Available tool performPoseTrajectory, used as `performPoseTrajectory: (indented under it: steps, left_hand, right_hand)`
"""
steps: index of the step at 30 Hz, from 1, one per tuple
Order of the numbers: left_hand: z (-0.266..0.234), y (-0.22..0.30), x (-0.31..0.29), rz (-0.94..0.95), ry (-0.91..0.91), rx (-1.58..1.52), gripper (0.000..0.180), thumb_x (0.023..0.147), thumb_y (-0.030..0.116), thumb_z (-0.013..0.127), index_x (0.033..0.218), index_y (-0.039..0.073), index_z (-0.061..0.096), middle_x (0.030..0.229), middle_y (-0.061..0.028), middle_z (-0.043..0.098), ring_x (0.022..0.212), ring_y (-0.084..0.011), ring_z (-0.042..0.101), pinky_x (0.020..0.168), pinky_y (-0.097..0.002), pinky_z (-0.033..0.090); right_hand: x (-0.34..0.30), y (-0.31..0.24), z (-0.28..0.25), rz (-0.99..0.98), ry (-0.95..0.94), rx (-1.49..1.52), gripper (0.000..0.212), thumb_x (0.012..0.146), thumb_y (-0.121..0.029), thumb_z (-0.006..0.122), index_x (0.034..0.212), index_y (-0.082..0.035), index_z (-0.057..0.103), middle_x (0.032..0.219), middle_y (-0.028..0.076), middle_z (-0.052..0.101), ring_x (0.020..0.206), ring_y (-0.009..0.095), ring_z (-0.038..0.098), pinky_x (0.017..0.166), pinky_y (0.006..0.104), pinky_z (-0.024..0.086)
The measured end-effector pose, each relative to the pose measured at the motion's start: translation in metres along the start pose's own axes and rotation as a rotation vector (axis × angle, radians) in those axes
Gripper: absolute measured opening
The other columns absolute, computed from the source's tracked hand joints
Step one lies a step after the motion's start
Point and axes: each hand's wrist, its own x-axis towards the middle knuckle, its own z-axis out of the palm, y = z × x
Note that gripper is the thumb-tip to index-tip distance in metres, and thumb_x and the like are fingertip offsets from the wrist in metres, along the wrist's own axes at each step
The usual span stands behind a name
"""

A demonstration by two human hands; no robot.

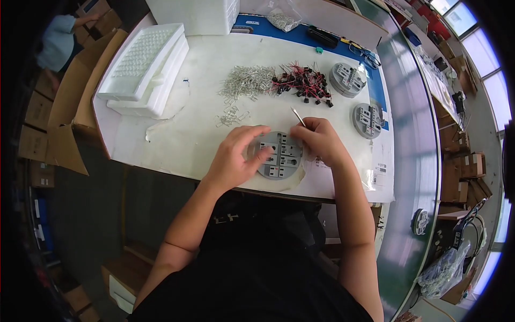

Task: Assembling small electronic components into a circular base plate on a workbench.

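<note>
A round grey fixture [277, 170] with white blocks and small slots lies on the white worktop near its front edge. My left hand [234, 155] curves around its left side, fingers and thumb apart, the thumb reaching over the top face. At the fixture's upper right, my right hand [321, 140] is closed on a slim tool [298, 116] whose pale tip points up and left. Beyond my hands lie a heap of small silvery wire-like clips [248, 81] and a heap of small black parts with red wires [303, 83]. A few loose clips [232, 116] lie nearer.
Two more round grey fixtures [347, 80] [368, 120] stand at the right. White foam trays [140, 67] are stacked at the left, beside an open cardboard box [80, 102]. Pliers [365, 53] and a clear bag [284, 19] lie at the back. A person [58, 40] stands far left.
</note>
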Motion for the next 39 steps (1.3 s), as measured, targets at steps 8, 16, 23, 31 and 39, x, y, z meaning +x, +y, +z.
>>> performPoseTrajectory:
  steps: [8,16,23,31,39]
  left_hand:
    - [0.002,0.035,0.03,-0.163,-0.141,0.054,0.025,0.098,0.012,0.076,0.12,0.003,0.071,0.097,-0.0152,0.074,0.085,-0.03,0.073,0.081,-0.0404,0.058]
    - [0.013,0.033,0.049,-0.034,-0.335,0.306,0.023,0.092,0.014,0.079,0.111,0.003,0.071,0.09,-0.0168,0.073,0.082,-0.0363,0.07,0.078,-0.0452,0.056]
    - [0.02,0.028,0.045,0.001,-0.308,0.264,0.023,0.091,0.014,0.08,0.112,0.004,0.077,0.092,-0.0126,0.07,0.088,-0.0333,0.068,0.08,-0.0444,0.056]
    - [0.03,0.025,0.036,-0.005,-0.271,0.268,0.03,0.092,0.015,0.081,0.12,0.005,0.078,0.1,-0.0107,0.067,0.097,-0.0313,0.065,0.086,-0.042,0.056]
    - [0.012,0.022,0.023,0.037,-0.053,0.061,0.054,0.091,0.026,0.085,0.139,0.006,0.069,0.123,-0.0146,0.066,0.115,-0.032,0.064,0.101,-0.0399,0.053]
  right_hand:
    - [0.01,0.018,-0.017,-0.008,-0.044,0.264,0.029,0.104,-0.028,0.07,0.089,-0.004,0.072,0.081,0.001,0.071,0.058,0.007,0.054,0.051,0.0251,0.041]
    - [0.007,0.021,-0.014,-0.057,-0.043,0.308,0.031,0.105,-0.03,0.07,0.092,-0.001,0.072,0.083,0.001,0.071,0.06,0.006,0.053,0.051,0.025,0.041]
    - [0.005,0.022,-0.016,-0.108,0.065,0.201,0.028,0.102,-0.029,0.072,0.095,-0.002,0.073,0.084,0.005,0.074,0.06,0.013,0.06,0.056,0.0296,0.047]
    - [0.044,0.032,-0.068,-0.261,0.693,-0.701,0.022,0.092,-0.02,0.074,0.105,-0.002,0.075,0.094,0.019,0.076,0.091,0.045,0.073,0.083,0.0471,0.059]
    - [-0.029,0.019,-0.038,-0.394,0.715,-0.458,0.018,0.089,-0.012,0.08,0.102,-0.002,0.074,0.09,0.01,0.077,0.071,0.019,0.07,0.066,0.0343,0.054]
